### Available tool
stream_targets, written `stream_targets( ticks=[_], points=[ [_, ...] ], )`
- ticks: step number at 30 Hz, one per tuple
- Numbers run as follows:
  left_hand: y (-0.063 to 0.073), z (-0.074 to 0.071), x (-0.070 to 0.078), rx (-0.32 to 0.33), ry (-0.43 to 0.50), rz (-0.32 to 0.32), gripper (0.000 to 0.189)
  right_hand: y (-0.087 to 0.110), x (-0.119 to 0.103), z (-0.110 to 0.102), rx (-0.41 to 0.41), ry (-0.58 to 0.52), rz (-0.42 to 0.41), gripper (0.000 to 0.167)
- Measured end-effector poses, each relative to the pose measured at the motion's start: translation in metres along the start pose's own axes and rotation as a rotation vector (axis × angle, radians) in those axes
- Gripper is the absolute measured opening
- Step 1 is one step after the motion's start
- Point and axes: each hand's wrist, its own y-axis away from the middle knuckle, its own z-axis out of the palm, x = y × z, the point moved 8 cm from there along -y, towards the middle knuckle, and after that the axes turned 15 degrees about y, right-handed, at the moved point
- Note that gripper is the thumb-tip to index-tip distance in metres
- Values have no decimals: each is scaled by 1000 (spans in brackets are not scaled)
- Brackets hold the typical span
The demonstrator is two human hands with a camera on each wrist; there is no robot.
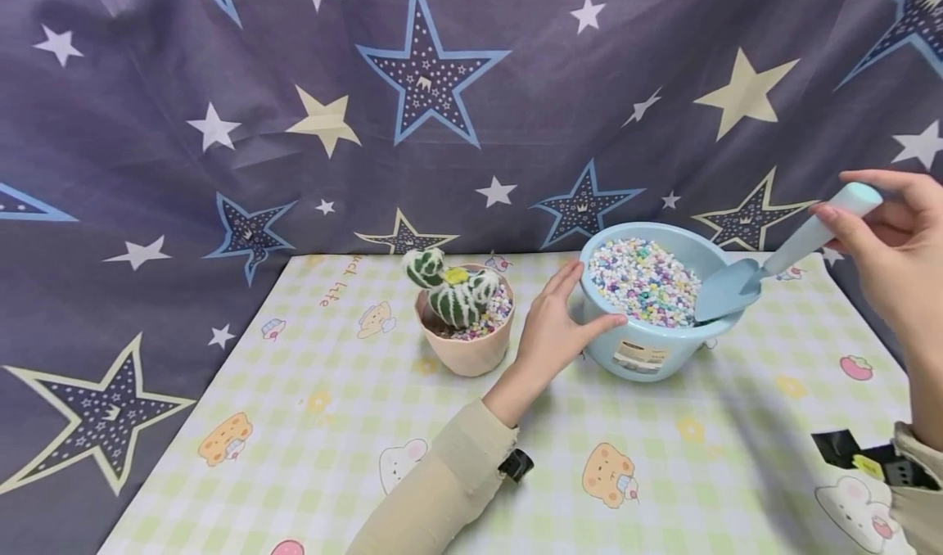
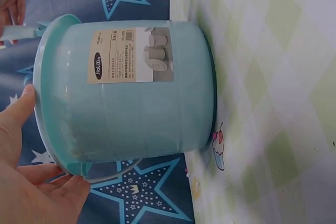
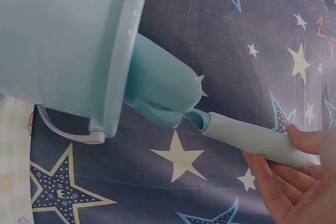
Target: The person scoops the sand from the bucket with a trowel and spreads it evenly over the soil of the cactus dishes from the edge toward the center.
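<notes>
We see a pale blue plastic shovel (image 1: 740, 285) tilted over the right side of the bucket (image 1: 685, 354), its broad, scooped blade inside the rim and reaching down to the pebbles (image 1: 641, 281); a narrow neck joins the blade to a thick, smooth, paler handle with a rounded end. Our right hand (image 1: 895, 244) pinches that handle near its top, thumb on one side and fingers on the other. Our left hand (image 1: 556, 322) is spread wide, thumb and fingers well apart, touching the rim at the bucket's left.

The bucket is glossy light blue, with a beige printed label (image 2: 130, 54) on its front and a thin curved carrying handle (image 3: 65, 136) hanging at its side. The pebbles are small and mixed: white, purple, yellow and teal. To the left stands a peach pot (image 1: 471, 356) with a fuzzy, white-striped green cactus (image 1: 457, 303) bearing a yellow flower, more coloured pebbles lying beside it.

Beneath everything, we have a tablecloth (image 1: 295, 399) in pale green and white checks, printed with bears, rabbits and cupcakes. Behind hangs a dark blue-grey curtain (image 1: 516, 15) patterned with white, yellow and blue-outlined stars.
</notes>
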Motion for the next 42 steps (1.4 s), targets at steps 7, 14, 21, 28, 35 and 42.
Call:
stream_targets(
  ticks=[7,14,21,28,35,42],
  points=[
    [-1,2,2,4,-3,21,92,3,11,0,-3,15,41,37],
    [-1,4,3,2,-2,23,92,6,25,3,-21,-59,93,28],
    [-1,1,0,30,17,21,92,9,40,18,-125,84,163,28],
    [0,2,-3,20,4,5,93,21,64,25,-179,-238,276,26],
    [0,0,-3,25,-5,9,92,20,68,42,-256,-483,302,24],
    [-1,0,-1,30,-5,28,92,11,71,50,-332,-417,289,16]
  ],
)
